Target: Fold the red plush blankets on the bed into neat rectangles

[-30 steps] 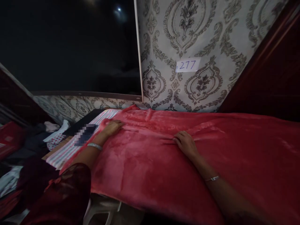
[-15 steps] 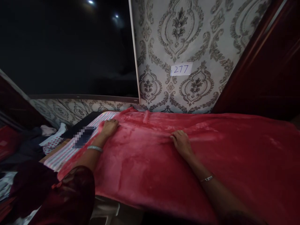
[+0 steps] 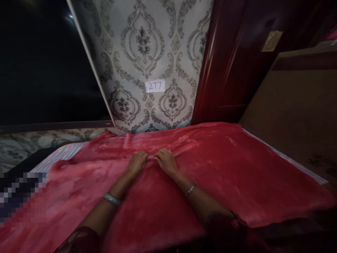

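Note:
A red plush blanket lies spread over a surface, with creases running along its far half. Near its middle my left hand pinches a fold of the fabric. Close beside it, my right hand has its fingers closed on the same fold, with a short stretch of blanket between the two hands. Under the blanket, a striped cloth shows at the far left corner and along the right edge.
A large dark screen hangs at the left of the patterned wall. A paper marked 277 is stuck there. Dark red wood panelling and a brown board-like surface stand at the right. The lower left is pixelated.
My left hand has let go near the blanket's left end and moved right, beside my right hand, where it grips the fold. The view has turned to the right.

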The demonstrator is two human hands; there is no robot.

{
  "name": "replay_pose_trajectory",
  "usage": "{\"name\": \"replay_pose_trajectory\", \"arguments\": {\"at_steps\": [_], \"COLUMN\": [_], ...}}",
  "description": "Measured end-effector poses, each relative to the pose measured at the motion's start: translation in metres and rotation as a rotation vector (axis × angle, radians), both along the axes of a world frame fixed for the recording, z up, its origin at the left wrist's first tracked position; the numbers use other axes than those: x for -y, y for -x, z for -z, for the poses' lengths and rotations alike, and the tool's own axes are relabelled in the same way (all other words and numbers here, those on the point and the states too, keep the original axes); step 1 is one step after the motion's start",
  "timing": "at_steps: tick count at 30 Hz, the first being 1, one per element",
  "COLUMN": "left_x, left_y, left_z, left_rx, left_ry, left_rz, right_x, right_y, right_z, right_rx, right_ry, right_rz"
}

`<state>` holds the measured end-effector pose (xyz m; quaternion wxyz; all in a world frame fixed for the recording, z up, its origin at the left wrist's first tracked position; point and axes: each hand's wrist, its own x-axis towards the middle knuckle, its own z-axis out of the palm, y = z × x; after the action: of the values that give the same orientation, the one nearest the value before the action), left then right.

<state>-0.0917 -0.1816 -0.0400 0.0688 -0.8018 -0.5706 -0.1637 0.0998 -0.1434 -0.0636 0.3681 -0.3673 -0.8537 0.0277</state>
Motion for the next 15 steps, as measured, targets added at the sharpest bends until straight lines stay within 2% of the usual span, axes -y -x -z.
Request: {"name": "replay_pose_trajectory", "arguments": {"at_steps": [2,4,8,12,15], "left_x": [-0.007,-0.01,-0.012,-0.016,-0.017], "left_y": [0.003,0.011,0.02,0.018,0.018], "left_z": [0.0,-0.003,-0.012,-0.021,-0.028], "left_rx": [-0.005,0.005,-0.017,-0.056,-0.056], "left_ry": [-0.028,-0.074,-0.118,-0.151,-0.179], "left_rz": [-0.077,-0.112,-0.128,-0.144,-0.134], "right_x": [-0.009,-0.024,-0.06,-0.079,-0.085], "right_y": [-0.017,-0.049,-0.153,-0.249,-0.279], "right_z": [0.0,0.002,0.013,0.025,0.027], "right_rx": [-0.024,-0.058,-0.093,-0.093,-0.07], "right_ry": [-0.009,0.002,0.038,0.107,0.146], "right_rz": [0.028,0.07,0.211,0.378,0.353]}}
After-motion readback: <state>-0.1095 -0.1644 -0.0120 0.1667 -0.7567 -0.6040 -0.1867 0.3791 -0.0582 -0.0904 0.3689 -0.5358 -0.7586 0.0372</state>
